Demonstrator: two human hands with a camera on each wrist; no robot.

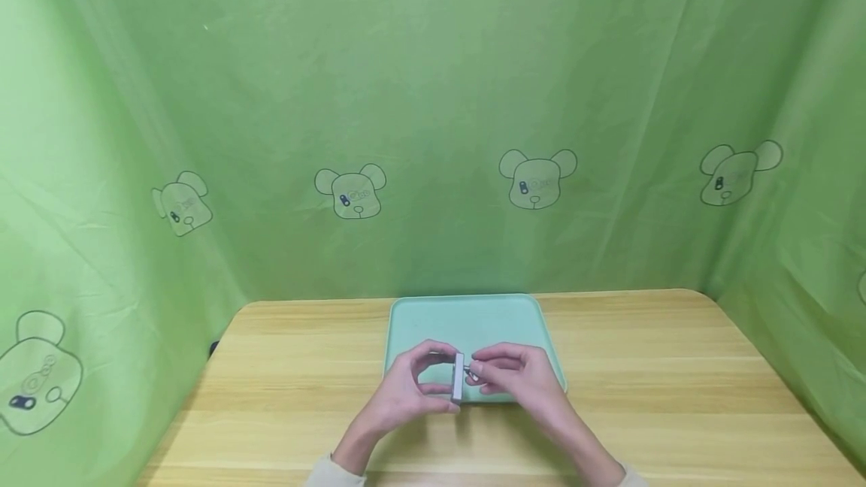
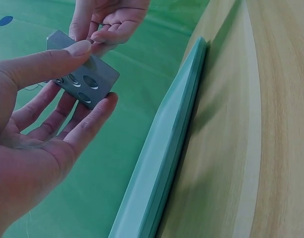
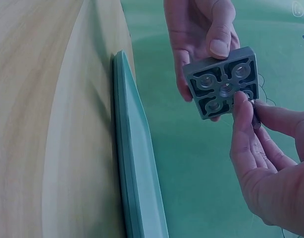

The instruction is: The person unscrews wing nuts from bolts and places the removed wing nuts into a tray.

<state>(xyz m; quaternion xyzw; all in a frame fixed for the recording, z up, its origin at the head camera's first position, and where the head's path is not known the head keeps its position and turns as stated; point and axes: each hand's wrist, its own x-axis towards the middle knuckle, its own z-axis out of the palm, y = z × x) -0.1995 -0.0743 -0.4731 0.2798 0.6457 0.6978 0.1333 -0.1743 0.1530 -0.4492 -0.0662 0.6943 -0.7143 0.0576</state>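
Note:
Above the near part of a mint-green tray (image 1: pixel 467 318), my left hand (image 1: pixel 404 391) holds a square grey metal block (image 1: pixel 458 379) on edge between thumb and fingers. Several round holes show in its flat face in the left wrist view. The right wrist view shows its other face, recessed and ribbed, with a hole near each corner and one at the centre. My right hand (image 1: pixel 526 382) pinches a small, dark, bolt-like metal piece (image 3: pixel 256 119) between thumb and fingertips. That piece is right at a corner hole of the ribbed face, its far end hidden by the fingers.
The tray lies on a light wood-grain table (image 1: pixel 649 382), near its back edge. Green cloth (image 1: pixel 440 239) printed with bear faces hangs behind the table and along both sides.

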